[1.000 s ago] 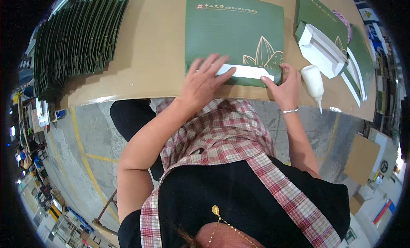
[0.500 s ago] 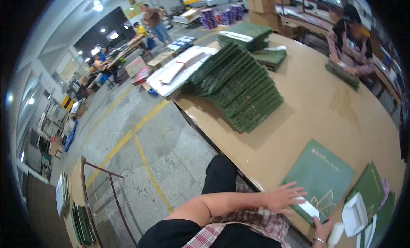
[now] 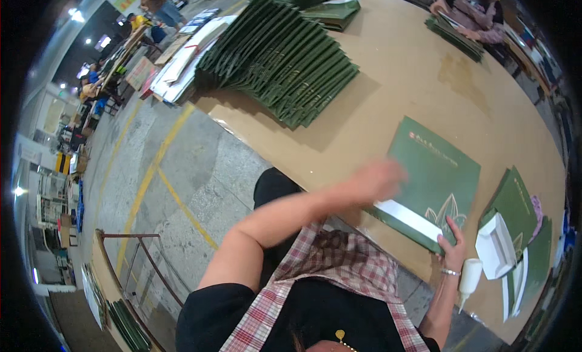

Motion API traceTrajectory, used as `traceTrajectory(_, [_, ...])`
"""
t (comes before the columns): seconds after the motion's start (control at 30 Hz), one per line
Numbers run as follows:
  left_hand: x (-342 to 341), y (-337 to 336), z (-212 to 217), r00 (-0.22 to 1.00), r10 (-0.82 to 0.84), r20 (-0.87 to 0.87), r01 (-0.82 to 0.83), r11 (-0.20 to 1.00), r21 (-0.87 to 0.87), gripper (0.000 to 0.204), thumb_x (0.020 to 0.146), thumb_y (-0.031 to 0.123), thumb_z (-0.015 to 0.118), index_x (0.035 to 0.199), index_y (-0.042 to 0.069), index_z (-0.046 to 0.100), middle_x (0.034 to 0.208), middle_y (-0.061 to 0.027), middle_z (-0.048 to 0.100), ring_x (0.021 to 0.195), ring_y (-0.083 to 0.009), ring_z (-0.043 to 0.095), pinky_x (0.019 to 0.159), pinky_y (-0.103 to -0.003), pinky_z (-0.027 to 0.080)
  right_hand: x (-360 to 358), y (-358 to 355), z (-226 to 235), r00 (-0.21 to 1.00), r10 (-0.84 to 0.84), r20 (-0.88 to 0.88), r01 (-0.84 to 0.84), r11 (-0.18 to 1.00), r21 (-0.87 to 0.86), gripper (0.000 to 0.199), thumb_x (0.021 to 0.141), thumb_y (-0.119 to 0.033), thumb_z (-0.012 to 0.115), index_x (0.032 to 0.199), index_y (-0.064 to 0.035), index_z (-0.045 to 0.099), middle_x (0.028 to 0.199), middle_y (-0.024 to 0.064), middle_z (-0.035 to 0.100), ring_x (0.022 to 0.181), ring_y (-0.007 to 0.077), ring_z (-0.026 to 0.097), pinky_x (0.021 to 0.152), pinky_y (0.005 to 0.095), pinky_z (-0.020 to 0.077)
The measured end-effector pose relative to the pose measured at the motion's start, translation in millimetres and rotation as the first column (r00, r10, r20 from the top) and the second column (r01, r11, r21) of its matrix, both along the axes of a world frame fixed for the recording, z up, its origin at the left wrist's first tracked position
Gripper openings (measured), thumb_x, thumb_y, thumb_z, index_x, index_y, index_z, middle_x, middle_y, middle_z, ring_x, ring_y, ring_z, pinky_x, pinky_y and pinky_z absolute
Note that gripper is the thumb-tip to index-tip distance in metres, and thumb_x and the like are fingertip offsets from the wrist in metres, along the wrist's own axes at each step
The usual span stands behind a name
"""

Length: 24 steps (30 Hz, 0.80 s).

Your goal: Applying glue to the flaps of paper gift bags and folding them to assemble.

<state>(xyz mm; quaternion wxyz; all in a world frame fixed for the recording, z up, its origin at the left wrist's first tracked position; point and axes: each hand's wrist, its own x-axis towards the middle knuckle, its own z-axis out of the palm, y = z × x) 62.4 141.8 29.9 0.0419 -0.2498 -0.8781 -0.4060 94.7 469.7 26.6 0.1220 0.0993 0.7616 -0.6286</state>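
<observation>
The green flat carton sheet (image 3: 433, 176) lies face up on the brown worktable (image 3: 400, 67), near the table's front edge, with a white flap strip (image 3: 407, 219) running along its near side. The right hand (image 3: 453, 242) rests on the lower right corner of the sheet, fingers spread wide and laid flat on the surface, holding nothing; a bracelet sits at its wrist. The left hand (image 3: 377, 180) is above the sheet's left edge and is motion-blurred, so its finger spread cannot be determined. A white glue bottle (image 3: 468, 279) stands just beside the right wrist, at the table edge. To the right of the sheet lie further green folded cartons (image 3: 515, 203) with a white tray-shaped insert (image 3: 494, 246) on top of them. A large fanned stack of green sheets (image 3: 279, 55) occupies the far left part of the table, well apart from both hands. At the far side of the table another person (image 3: 470, 13) handles a smaller pile of green sheets (image 3: 454, 37)
</observation>
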Motion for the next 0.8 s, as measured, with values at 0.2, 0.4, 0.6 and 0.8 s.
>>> traceTrajectory(0.2, [-53.5,-146.4,-5.2,0.894,0.139,-0.426,-0.448,0.247,-0.859,0.049,0.088,0.028,0.056,0.137,0.021,0.05,0.144,-0.0057,0.042,0.14,-0.0314,0.028,0.111,-0.066,0.011,-12.1,-25.4,16.3,0.994,0.105,-0.017,-0.103,0.991,0.09,0.062,0.073,-0.003,0.067,0.134,-0.01,0.055,0.12,0.0104,0.06,0.055,0.0083,0.054,0.039,0.0213,0.0412])
traceTrajectory(0.4, [-55.3,-155.7,29.2,0.905,0.023,-0.426,-0.421,0.199,-0.885,0.041,0.084,0.02,0.057,0.126,0.018,0.057,0.143,-0.0037,0.042,0.135,-0.0292,0.035,0.101,-0.066,0.03,-38.9,-76.5,29.5,0.985,0.133,-0.111,-0.128,0.99,0.051,0.097,0.066,0.001,0.067,0.152,-0.0161,0.024,0.135,0.0135,0.051,0.067,0.0142,0.062,0.04,0.0216,0.0454])
traceTrajectory(0.6, [-53.1,-157.1,67.6,0.887,0.041,-0.46,-0.445,0.344,-0.827,0.04,0.084,0.012,0.056,0.123,0.019,0.06,0.144,-0.0053,0.041,0.135,-0.0263,0.036,0.104,-0.058,0.034,-122.6,-204.1,-45.5,0.952,0.18,-0.248,-0.156,0.981,0.114,0.102,0.064,-0.004,0.075,0.15,-0.0069,0.021,0.129,0.0208,0.054,0.1,0.0326,0.064,0.083,0.0404,0.054])
traceTrajectory(0.8, [-57.1,-158.1,53.4,0.872,0.068,-0.484,-0.468,0.402,-0.787,0.039,0.085,0.015,0.055,0.124,0.021,0.059,0.141,-0.0047,0.045,0.134,-0.0256,0.038,0.103,-0.059,0.032,-126.5,-395.9,-18.4,0.956,0.276,0.1,-0.25,0.945,-0.21,0.078,0.087,-0.022,0.065,0.148,-0.0084,0.018,0.093,0.025,0.064,0.067,0.0281,0.068,0.049,0.0389,0.0533])
